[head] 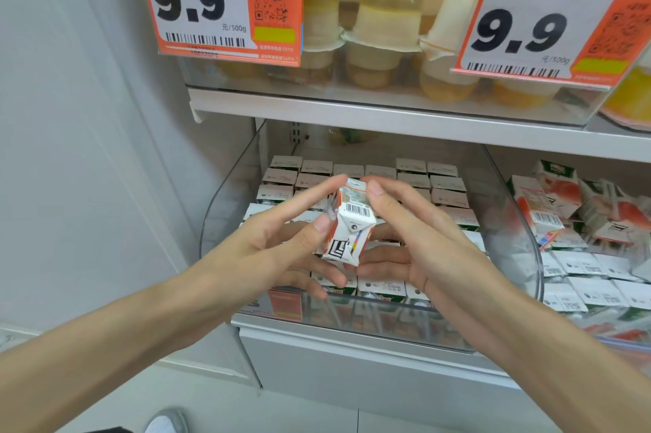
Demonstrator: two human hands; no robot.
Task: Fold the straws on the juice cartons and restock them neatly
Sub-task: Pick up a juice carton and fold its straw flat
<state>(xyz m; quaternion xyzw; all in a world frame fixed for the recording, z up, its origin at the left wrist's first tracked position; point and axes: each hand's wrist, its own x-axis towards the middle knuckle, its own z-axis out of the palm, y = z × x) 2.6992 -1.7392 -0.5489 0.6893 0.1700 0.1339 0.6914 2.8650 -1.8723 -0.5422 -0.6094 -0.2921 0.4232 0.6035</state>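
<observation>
The juice carton is judged to be light and small, with stiff board walls that can be dented if squeezed hard. Its glossy faces are likely a little slippery. It is best taken by its corners and edges, so that the side carrying the straw is left free. The straw, seen only as a blurred clear sleeve on the carton's left face, is expected to be thin and springy, easily kinked or pulled off its glue.

The carton is held in the air, tilted, with its barcode face towards the camera. It is kept between both hands, above the front of the clear bin that stands on the shelf. It is pinched by the left hand: the forefinger is laid against the top corner, the thumb is pressed on the straw side, and the other fingers are curled beneath. From the other side it is gripped by the right hand, with the thumb on the top edge and the fingers under the base. Rows of stocked cartons are seen in the bin, behind and below the hands.
</observation>
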